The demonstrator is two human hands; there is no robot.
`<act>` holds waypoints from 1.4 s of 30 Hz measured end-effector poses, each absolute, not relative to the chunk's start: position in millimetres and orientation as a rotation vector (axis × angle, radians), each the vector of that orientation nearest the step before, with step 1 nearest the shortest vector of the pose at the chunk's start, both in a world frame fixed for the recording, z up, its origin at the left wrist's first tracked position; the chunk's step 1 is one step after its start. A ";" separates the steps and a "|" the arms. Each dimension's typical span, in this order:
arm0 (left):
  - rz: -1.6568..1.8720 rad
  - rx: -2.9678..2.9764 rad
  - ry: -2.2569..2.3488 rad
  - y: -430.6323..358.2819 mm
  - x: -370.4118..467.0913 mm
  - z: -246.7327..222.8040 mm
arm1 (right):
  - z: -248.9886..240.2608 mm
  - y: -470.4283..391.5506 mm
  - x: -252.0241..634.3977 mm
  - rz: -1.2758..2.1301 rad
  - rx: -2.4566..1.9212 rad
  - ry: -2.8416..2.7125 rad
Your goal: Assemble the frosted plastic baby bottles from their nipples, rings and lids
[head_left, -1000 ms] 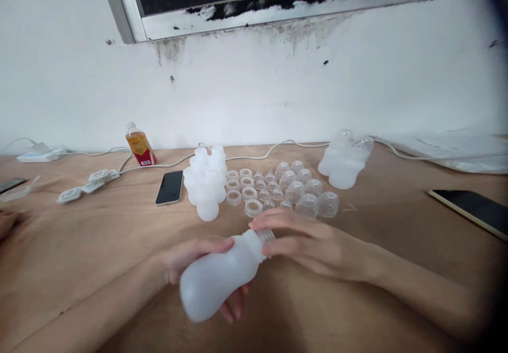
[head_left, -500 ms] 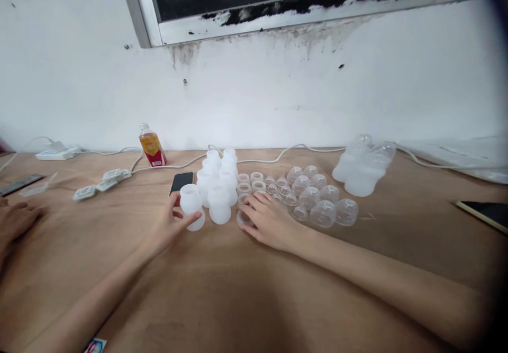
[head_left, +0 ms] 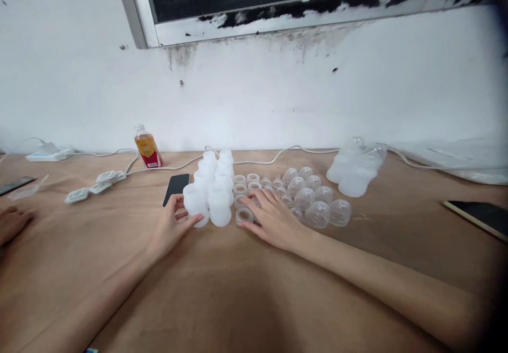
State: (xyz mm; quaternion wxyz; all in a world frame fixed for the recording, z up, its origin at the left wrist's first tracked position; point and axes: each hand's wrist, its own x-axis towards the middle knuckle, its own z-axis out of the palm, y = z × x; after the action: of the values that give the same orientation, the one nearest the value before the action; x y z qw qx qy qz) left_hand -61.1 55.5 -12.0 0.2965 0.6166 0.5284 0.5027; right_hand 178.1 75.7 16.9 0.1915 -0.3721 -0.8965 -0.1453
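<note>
Head view, your left hand (head_left: 172,223) curls around a white bottle (head_left: 194,198) at eleven o'clock, your right hand (head_left: 274,218) spreads its fingers, half hiding clear rings (head_left: 237,216) at twelve, contents unclear in the drink bottle (head_left: 148,149), co-worker's hand (head_left: 14,222) cut off at ten.

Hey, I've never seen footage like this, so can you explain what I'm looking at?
There's no machine here, just a person's two bare hands. Every picture comes from one camera worn on the head, looking forward and down. On the wooden table stand white bottles, with translucent rings, small clear teats and dome caps to their right. A phone and a drink bottle sit to their left. The left hand holds the front-left bottle; the right hand spreads over the rings, but whether it grips one is unclear.
</note>
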 end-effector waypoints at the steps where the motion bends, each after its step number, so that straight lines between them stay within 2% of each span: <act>1: 1.345 1.643 1.405 56.8 -61.7 -14.0 | 23.7 79.3 185.2 -0.426 -1.066 -2.476; 6: 1.368 1.740 1.466 61.7 -66.9 -16.6 | 70.7 115.1 258.7 -0.642 -1.390 -2.107; 9: 1.557 1.938 1.580 58.0 -64.0 -0.6 | 83.4 136.1 317.6 -0.734 -1.678 -1.764; 13: 1.906 2.225 1.488 44.5 -40.0 36.1 | 80.8 147.0 368.2 -0.529 -2.088 -1.737; 17: 1.922 2.601 1.172 31.2 -0.3 73.0 | 99.3 132.9 373.3 -0.392 -2.269 -1.818; 20: 1.645 2.893 0.996 26.2 30.8 98.5 | 127.7 103.9 355.6 -0.452 -2.141 -1.828; 23: 1.404 2.909 0.953 28.8 59.2 113.1 | 147.5 68.9 323.2 -0.477 -1.860 -1.841; 26: 1.260 2.837 0.978 40.0 78.9 109.8 | 148.6 44.4 285.1 -0.022 -1.452 -1.997; 29: 1.066 2.769 1.151 54.5 82.5 101.1 | 140.2 38.2 258.3 0.243 -1.183 -2.021; 34: 0.763 2.725 1.262 59.8 66.9 113.6 | 137.5 45.0 252.8 0.457 -1.136 -1.911; 42: 0.594 2.360 0.963 35.1 56.4 140.6 | 139.6 28.8 265.8 0.404 -1.184 -1.853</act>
State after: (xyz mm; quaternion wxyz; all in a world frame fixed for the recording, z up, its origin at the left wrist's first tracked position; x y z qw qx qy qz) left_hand 56.4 35.1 140.6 0.2592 0.8709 0.3552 0.2194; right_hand 265.8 28.8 139.6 0.4377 -0.4761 -0.7452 0.1626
